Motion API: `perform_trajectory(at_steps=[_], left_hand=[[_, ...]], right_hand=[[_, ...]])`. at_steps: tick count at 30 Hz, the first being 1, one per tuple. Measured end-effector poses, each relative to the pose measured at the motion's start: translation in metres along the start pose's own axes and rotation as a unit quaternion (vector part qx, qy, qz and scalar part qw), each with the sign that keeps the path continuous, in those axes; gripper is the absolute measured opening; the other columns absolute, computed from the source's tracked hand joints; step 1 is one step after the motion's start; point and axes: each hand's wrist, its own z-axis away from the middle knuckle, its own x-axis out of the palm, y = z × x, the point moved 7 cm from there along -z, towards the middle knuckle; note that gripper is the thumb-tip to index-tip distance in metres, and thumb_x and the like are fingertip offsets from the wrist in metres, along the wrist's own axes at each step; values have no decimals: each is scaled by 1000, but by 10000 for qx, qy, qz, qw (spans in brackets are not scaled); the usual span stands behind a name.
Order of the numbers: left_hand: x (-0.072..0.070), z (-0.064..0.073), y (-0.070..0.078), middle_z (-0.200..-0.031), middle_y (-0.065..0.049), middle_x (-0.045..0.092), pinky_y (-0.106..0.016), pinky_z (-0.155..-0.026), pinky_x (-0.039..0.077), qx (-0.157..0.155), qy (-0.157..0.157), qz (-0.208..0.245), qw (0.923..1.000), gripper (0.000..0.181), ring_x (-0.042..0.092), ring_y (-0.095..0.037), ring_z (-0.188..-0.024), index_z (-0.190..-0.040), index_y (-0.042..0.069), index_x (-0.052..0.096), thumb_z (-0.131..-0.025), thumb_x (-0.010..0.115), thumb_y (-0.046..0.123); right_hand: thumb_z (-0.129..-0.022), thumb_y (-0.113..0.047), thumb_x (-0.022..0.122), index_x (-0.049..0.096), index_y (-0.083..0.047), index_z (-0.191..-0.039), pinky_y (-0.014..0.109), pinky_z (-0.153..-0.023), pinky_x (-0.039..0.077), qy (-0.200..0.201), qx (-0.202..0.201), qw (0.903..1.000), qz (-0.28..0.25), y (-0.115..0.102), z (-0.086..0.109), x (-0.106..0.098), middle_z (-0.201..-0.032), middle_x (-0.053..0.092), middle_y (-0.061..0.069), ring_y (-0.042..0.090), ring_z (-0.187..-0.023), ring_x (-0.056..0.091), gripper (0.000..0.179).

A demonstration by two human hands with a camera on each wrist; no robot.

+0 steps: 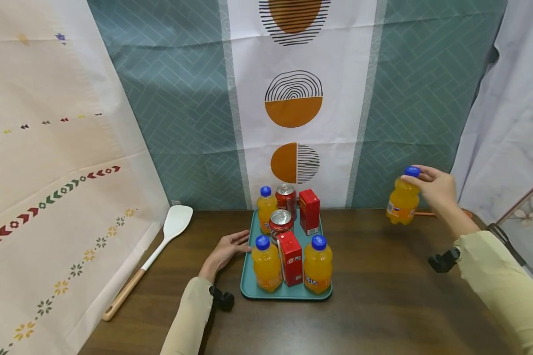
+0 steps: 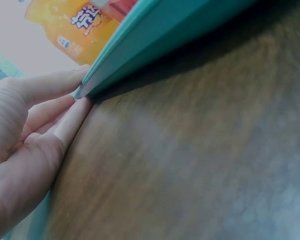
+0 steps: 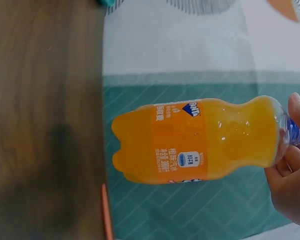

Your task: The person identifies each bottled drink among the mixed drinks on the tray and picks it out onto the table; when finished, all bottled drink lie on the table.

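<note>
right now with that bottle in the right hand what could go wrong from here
The right hand holds the orange bottle only near its cap, so it might slip or swing. The left hand holds the tray at one edge; a lift there could tip what stands on it. The front red box stands close between the near-left bottle and the near-right bottle, so a bump might knock them together.

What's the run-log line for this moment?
left hand: touches teal tray | right hand: holds orange bottle by its top, off the table
</note>
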Motion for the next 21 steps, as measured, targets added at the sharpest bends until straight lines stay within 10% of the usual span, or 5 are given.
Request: perform_trajectory(at_steps=[7, 10, 16, 21], left_hand=[[0, -1, -1, -151, -23, 41, -38, -109, 43, 24, -47, 1, 10000, 64, 44, -36, -138, -148, -2, 37, -90, 64, -1], [-1, -2, -1, -151, -23, 41, -38, -109, 43, 19, -35, 25, 10000, 65, 44, -36, -138, -148, -2, 37, -90, 65, -1], [2, -2, 3, -151, -24, 41, -39, -109, 43, 44, -22, 49, 10000, 64, 44, -37, -138, -148, -3, 37, -90, 63, -3], [2, -1, 2, -151, -24, 41, -39, -109, 43, 1, 17, 48, 10000, 63, 44, -37, -138, -147, -3, 38, -90, 64, -3]], right_hand=[[-83, -61, 61, 47, -9, -145, 45, -112, 42, 22, 245, 9994, 229, 26, -8, -3, -142, 53, 4, -13, -96, 54, 82], [-83, -60, 62, 48, -10, -145, 35, -111, 45, 89, 296, 9993, 228, 33, -9, -5, -136, 59, -8, -14, -99, 56, 81], [-82, -51, 70, 57, -9, -134, 0, -76, 49, 194, 247, 9989, -348, 44, -10, -9, -69, 48, -46, -25, -73, 47, 68], [-84, -52, 69, 53, -1, -136, -3, -63, 44, 205, 226, 9995, -119, 53, -10, -8, -72, 51, -46, -23, -75, 48, 75]])
